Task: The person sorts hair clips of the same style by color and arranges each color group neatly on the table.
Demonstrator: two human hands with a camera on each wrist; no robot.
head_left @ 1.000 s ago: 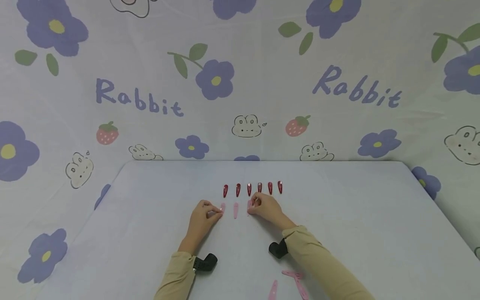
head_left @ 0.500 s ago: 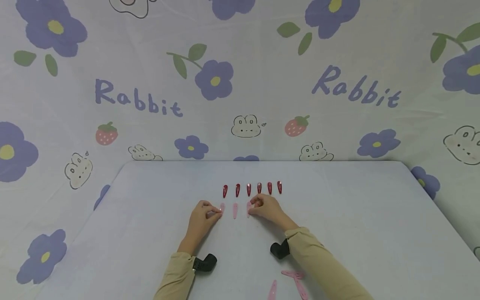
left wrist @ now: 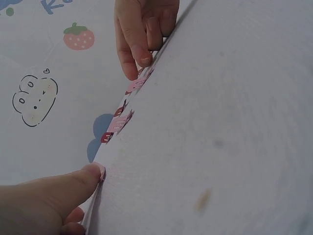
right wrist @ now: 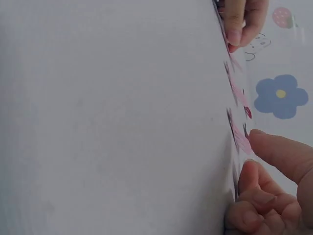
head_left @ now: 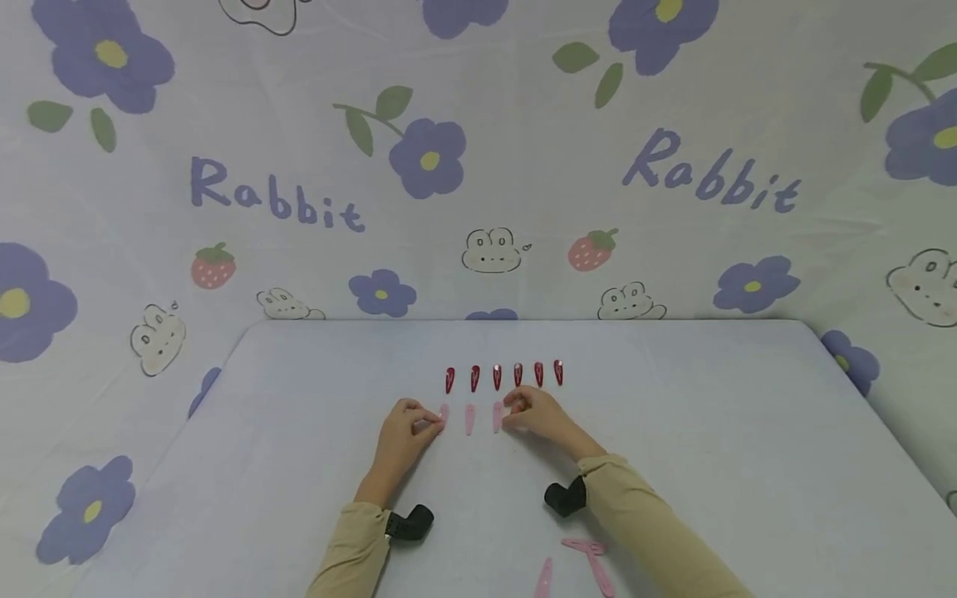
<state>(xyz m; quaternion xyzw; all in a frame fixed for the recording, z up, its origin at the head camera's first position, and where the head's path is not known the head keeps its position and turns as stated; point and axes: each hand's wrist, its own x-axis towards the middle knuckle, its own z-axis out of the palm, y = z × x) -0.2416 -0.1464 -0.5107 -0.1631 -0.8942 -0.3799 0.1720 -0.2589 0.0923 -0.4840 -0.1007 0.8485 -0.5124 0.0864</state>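
On the white table, three pink snap hair clips lie in a row. My left hand (head_left: 406,440) pinches the lower end of the leftmost pink hair clip (head_left: 444,412) between thumb and fingers. The middle pink clip (head_left: 469,420) lies untouched between my hands. Just right of the third pink clip (head_left: 497,416), my right hand (head_left: 542,417) has its thumb and index finger spread apart, fingertips close to the clip's edge. In the right wrist view that pink clip (right wrist: 240,138) lies flat beside the thumb tip. Nothing sits between the right fingers.
Behind the pink row runs a line of several red hair clips (head_left: 497,378). More pink clips (head_left: 600,575) lie loose near the front, close to the right sleeve (head_left: 658,523), two of them crossing. A printed cloth (head_left: 523,166) hangs behind the table (head_left: 748,465).
My right hand has let go of the third pink clip and drawn slightly to the right, its fingers parting. The left hand stays at the leftmost pink clip.
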